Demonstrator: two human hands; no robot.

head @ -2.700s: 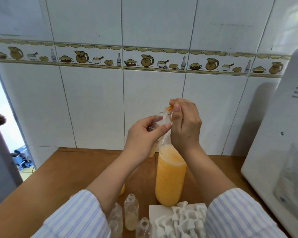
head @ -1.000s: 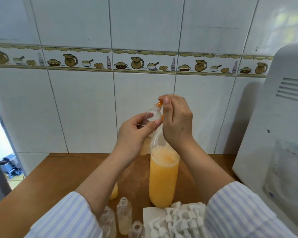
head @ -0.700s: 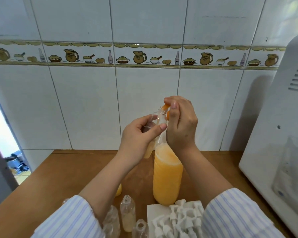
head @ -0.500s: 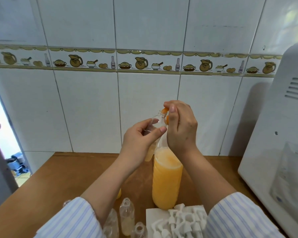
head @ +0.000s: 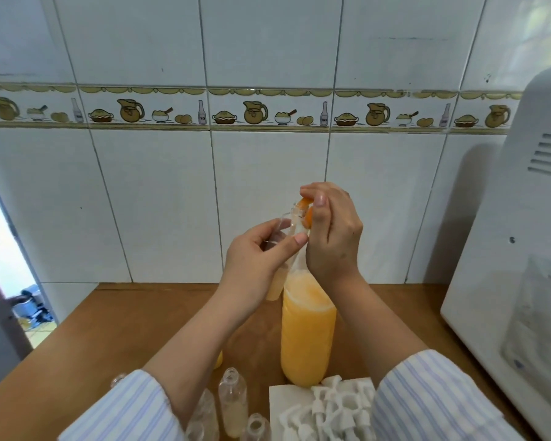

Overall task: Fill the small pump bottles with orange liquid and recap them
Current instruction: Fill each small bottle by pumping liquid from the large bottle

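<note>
Large clear plastic bottle: stands upright on the wooden counter, long axis vertical, neck pointing up, orange liquid filling its lower body to roughly shoulder level; position near the centre, a little out from the tiled wall. Small pump bottle: clear, uncapped, held in the air just left of the large bottle's neck, long axis tilted, mouth pointing up and to the right toward the orange piece, base down and to the left; a pale orange fill shows in its lower end below the palm. Left hand: fingers and thumb closed around the small pump bottle's body. Right hand: fingertips pinched on a small orange piece at the small bottle's mouth; whether this piece is a cap or a funnel cannot be told. Near edge of counter: several more small clear bottles, upright, open mouths up, at least one with a little pale liquid at the bottom. Beside them, to the right: a white sheet carrying a heap of white pump tops, lying at mixed angles. Far right: a white appliance resting on the counter. Both forearms emerge from blue-striped sleeves.
</note>
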